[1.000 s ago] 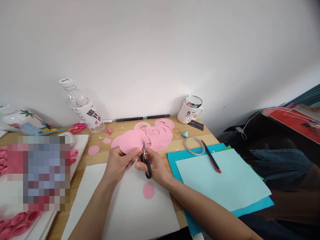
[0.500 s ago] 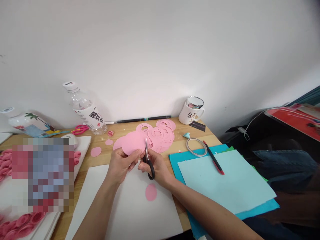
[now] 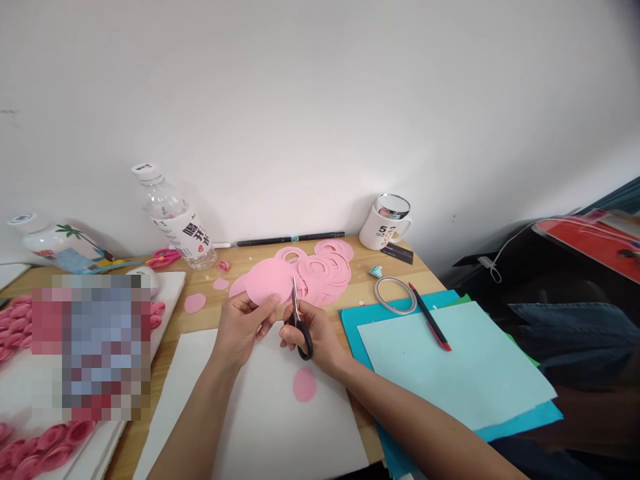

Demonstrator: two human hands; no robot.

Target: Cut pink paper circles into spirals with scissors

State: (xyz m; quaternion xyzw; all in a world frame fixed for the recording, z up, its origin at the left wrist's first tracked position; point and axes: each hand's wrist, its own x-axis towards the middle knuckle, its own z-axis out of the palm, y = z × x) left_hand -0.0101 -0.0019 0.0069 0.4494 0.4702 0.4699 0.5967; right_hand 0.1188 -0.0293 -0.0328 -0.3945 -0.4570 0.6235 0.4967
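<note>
My left hand (image 3: 245, 325) pinches a round pink paper disc (image 3: 269, 280) at its lower edge. In my right hand (image 3: 316, 337) is a pair of black-handled scissors (image 3: 302, 330), blades pointing up beside the disc's right edge. I cannot tell whether the blades touch the paper. Behind the disc lies a heap of pink paper rings and cut-outs (image 3: 327, 270), partly covered by it. A small pink paper circle (image 3: 304, 385) rests on the white board (image 3: 280, 427) beneath my wrists.
A clear bottle (image 3: 183, 227) and a white mug (image 3: 383, 223) stand by the wall. To the right are a tape roll (image 3: 377, 300), a red-black pen (image 3: 430, 317) and pale blue paper (image 3: 460, 367). At left, pink paper roses (image 3: 55, 447) sit on a white board.
The view has shifted slightly, so everything sits a little further right. My right hand and the scissors have turned slightly against the disc; both hands keep their hold.
</note>
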